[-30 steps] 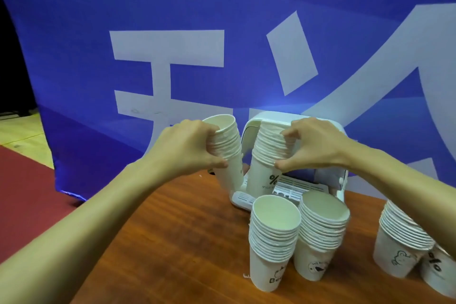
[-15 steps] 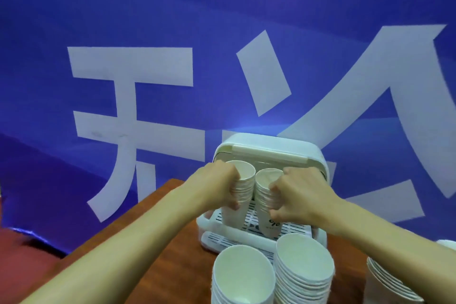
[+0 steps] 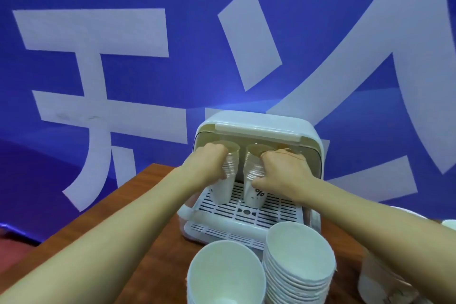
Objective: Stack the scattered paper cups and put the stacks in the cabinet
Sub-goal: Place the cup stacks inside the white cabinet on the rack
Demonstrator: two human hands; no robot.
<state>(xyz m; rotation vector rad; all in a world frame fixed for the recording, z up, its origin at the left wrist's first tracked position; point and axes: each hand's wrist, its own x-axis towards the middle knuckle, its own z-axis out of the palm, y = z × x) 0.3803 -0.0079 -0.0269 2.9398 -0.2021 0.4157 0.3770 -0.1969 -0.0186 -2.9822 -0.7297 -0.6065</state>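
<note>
We see the white cabinet (image 3: 259, 121) standing open at the far end of the wooden worktop (image 3: 148, 229), with its lid raised at the top and its slotted rack (image 3: 271, 212) showing at the bottom. Both of our arms reach into its mouth. Our left hand (image 3: 209, 163) has its fingers curled round the upper rims of the left cup stack (image 3: 223, 190), which is inside the cabinet on its left side with its base at the rack. Our right hand (image 3: 283, 170) wraps its fingers and thumb round the right cup stack (image 3: 254, 195), just beside the first and nearer the cabinet's middle. The bottom cup of that stack carries a dark printed mark. We cannot tell whether either base is resting on the rack or is just above it. In front of the cabinet, nearest to us, stand two more stacks side by side on the worktop, the front left stack (image 3: 224, 276) and the taller front right stack (image 3: 298, 261). A further stack (image 3: 377, 276) sits off to the cabinet's front right, partly hidden behind our right forearm. Behind the cabinet hangs a blue banner (image 3: 123, 57) with large white characters.
</note>
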